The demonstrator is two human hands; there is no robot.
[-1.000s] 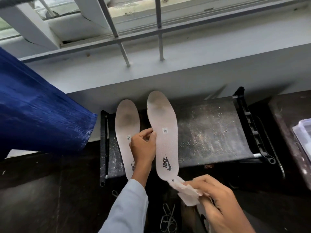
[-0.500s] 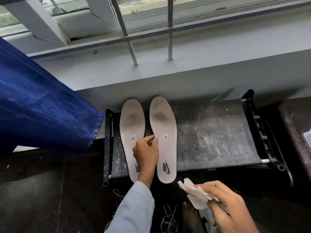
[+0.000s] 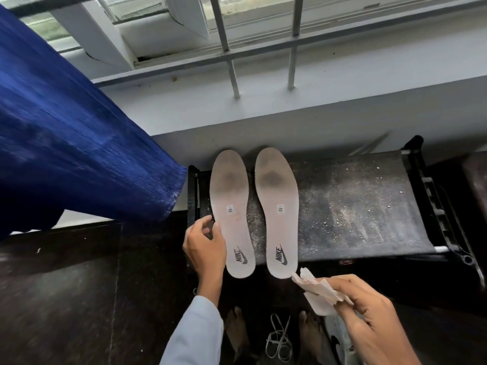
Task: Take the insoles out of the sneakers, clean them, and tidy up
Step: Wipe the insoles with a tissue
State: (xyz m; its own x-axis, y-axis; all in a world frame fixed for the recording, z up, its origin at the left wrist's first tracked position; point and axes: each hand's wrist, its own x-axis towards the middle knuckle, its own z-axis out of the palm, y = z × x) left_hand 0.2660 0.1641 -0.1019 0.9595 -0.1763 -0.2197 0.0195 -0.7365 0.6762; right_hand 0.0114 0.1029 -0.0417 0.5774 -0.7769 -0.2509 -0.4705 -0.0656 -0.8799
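Head view: 2 things lie flat, side by side and apart, on the dusty black surface (image 3: 355, 206), the left insole (image 3: 232, 204) and the right insole (image 3: 276, 206), heels overhanging its near edge. The left grip (image 3: 204, 248), fingers loosely curled and grasping nothing, sits at the left insole's outer edge. The right grip (image 3: 369, 312) pinches a crumpled tissue (image 3: 319, 293), its tip just beside the right insole's heel.
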